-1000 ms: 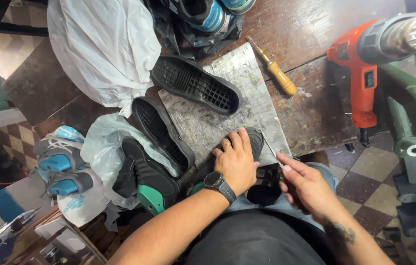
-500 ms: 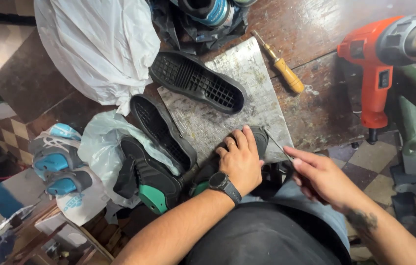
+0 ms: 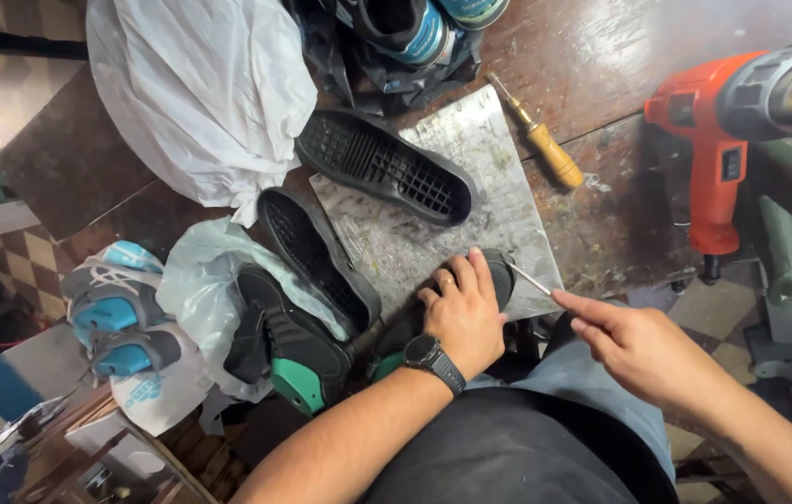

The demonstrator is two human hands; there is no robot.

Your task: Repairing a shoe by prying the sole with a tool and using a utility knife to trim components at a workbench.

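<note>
Right hand [image 3: 643, 350] has drawn back toward 4 o'clock, fingers pinching a thin metal tool [image 3: 530, 279]. Left hand [image 3: 463, 313] presses palm-down, fingers curled over black shoe [image 3: 500, 271] at metal plate's [image 3: 480, 201] 6 o'clock edge.

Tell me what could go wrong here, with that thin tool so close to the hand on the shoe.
The right hand holds a thin pointed tool aimed at the shoe that the left hand presses down; a slip could jab those fingers. The shoe sits at the edge of the metal plate, over the lap, so it might tip off. The orange heat gun lies close by the right arm.
</note>
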